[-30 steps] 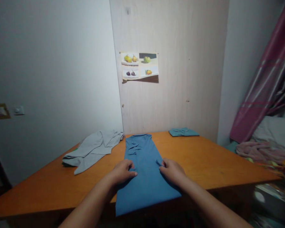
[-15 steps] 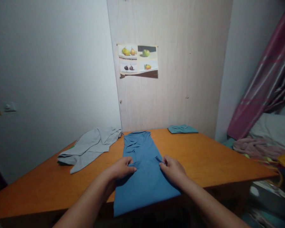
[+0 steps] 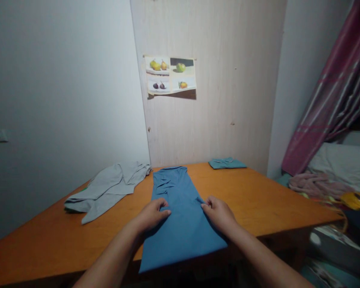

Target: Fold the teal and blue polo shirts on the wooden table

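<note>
A blue garment [image 3: 180, 224], folded into a long narrow strip, lies lengthwise on the orange wooden table [image 3: 264, 200], its near end hanging over the front edge. My left hand [image 3: 152, 214] rests on the strip's left edge with fingers curled, pinching the cloth. On the right edge my right hand [image 3: 218, 212] pinches the fabric in the same way. Both hands sit about midway along the strip.
A crumpled grey garment [image 3: 108, 188] lies at the table's left. A small folded teal garment [image 3: 226, 163] sits at the far right corner by the wall. A fruit picture [image 3: 170, 76] hangs on the wooden panel. Bedding and a striped curtain [image 3: 333, 100] are at the right.
The view has drifted slightly right and down. Both hands keep their pinch on the blue garment's edges and have barely moved.
</note>
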`<act>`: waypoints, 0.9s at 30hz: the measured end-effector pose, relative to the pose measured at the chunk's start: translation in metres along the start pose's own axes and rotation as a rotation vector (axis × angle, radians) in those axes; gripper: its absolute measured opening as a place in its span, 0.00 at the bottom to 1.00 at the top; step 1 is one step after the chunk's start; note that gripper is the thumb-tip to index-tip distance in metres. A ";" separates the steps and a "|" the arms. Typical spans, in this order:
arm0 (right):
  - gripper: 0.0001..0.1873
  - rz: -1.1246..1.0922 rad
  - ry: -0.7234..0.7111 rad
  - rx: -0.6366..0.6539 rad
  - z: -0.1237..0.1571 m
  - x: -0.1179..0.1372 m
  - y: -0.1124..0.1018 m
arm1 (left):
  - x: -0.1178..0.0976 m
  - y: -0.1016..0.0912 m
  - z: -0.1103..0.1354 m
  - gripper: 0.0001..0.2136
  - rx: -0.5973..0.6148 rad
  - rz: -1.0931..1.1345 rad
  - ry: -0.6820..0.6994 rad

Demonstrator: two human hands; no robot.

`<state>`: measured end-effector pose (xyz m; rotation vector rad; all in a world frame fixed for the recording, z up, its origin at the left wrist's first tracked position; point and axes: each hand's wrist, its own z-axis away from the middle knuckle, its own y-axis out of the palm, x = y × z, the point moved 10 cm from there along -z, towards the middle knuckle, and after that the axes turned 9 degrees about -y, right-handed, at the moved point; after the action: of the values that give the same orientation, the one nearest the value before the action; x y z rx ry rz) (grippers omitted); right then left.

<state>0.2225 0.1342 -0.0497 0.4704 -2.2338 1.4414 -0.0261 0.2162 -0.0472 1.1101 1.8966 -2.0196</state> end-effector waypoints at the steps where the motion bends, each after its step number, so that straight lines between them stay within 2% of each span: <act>1: 0.10 0.020 0.005 0.001 0.001 0.000 -0.001 | -0.001 -0.001 0.000 0.10 -0.004 -0.005 0.013; 6: 0.08 0.147 -0.007 -0.012 0.004 0.001 -0.011 | -0.003 -0.014 0.004 0.12 -0.103 -0.122 -0.004; 10: 0.14 0.077 -0.149 -0.083 0.003 0.018 -0.025 | -0.028 -0.027 0.019 0.13 -0.228 -0.177 0.126; 12: 0.17 0.023 -0.266 -0.065 0.002 0.035 -0.025 | -0.044 -0.018 0.027 0.15 -0.188 -0.156 0.216; 14: 0.21 -0.018 -0.381 0.015 0.003 0.053 -0.016 | -0.056 0.000 0.034 0.19 -0.094 -0.156 0.274; 17: 0.26 -0.016 -0.521 0.225 0.009 0.076 0.013 | -0.061 0.034 0.041 0.25 0.088 -0.231 0.288; 19: 0.29 0.019 -0.555 0.363 0.016 0.080 0.033 | -0.058 0.049 0.045 0.29 0.179 -0.292 0.267; 22: 0.33 0.069 -0.536 0.472 0.022 0.072 0.049 | -0.051 0.053 0.050 0.33 0.221 -0.354 0.220; 27: 0.36 0.085 -0.512 0.489 0.025 0.062 0.046 | -0.044 0.044 0.058 0.35 0.234 -0.394 0.169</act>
<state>0.1420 0.1269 -0.0611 1.0081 -2.2660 2.1152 0.0077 0.1390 -0.0602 1.0526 2.1451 -2.4828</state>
